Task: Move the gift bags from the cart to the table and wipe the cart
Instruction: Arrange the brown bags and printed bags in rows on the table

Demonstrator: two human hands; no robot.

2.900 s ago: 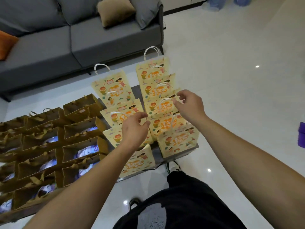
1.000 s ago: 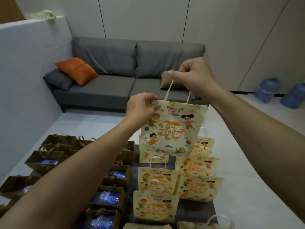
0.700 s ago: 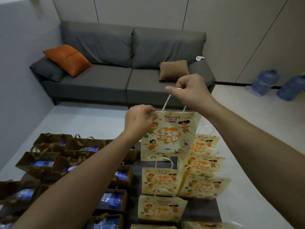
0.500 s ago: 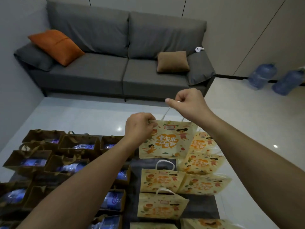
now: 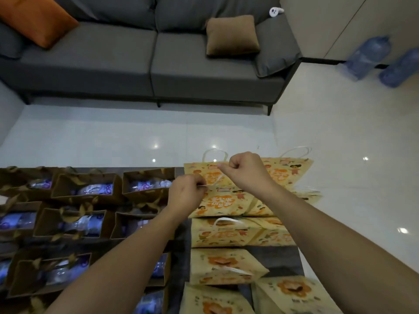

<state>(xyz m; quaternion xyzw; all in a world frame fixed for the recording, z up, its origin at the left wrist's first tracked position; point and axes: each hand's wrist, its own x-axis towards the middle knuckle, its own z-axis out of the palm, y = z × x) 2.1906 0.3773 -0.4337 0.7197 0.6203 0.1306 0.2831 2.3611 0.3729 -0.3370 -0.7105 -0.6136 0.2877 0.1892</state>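
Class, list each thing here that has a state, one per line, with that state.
left hand: pinching the top edge of the held yellow bag
right hand: gripping its white handle
held yellow bag: upright among the others
brown bags: open, bottles inside
other yellow bags: leaning in rows

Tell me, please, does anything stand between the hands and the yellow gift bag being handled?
Nothing visible does. The left hand pinches the top edge of the yellow gift bag, and the right hand grips its white handle. Other yellow bags stand close around it.
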